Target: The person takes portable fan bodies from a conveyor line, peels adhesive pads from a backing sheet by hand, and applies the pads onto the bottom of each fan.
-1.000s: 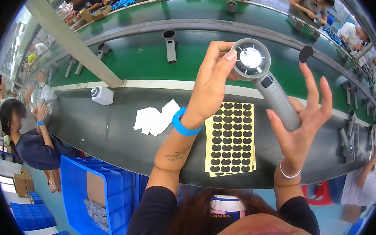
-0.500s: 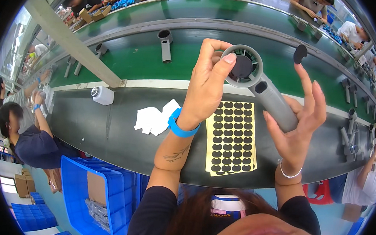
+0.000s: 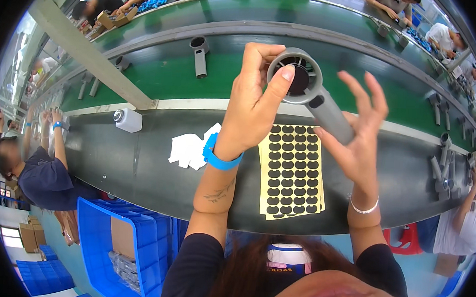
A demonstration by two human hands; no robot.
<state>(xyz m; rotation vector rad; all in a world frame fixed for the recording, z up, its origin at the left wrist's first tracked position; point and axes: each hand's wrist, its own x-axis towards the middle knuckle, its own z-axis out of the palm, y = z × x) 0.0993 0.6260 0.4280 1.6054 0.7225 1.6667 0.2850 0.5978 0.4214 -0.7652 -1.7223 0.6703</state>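
Some fingers of your left hand (image 3: 256, 98) were hidden behind the grey plastic handheld fan's round head (image 3: 318, 80). Your right hand (image 3: 360, 148) had motion-blurred fingertips, and the handle's lower end was obscured at its palm. Your blue wristband (image 3: 220, 156) covered an edge of the jagged white sheets (image 3: 186, 150); distant blue pieces (image 3: 154, 3) were too small to identify.

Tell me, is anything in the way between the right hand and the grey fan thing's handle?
Nothing that I can see. The right hand is right around the lower end of the handle. The left hand is at the round head, and the yellow sheet lies below.
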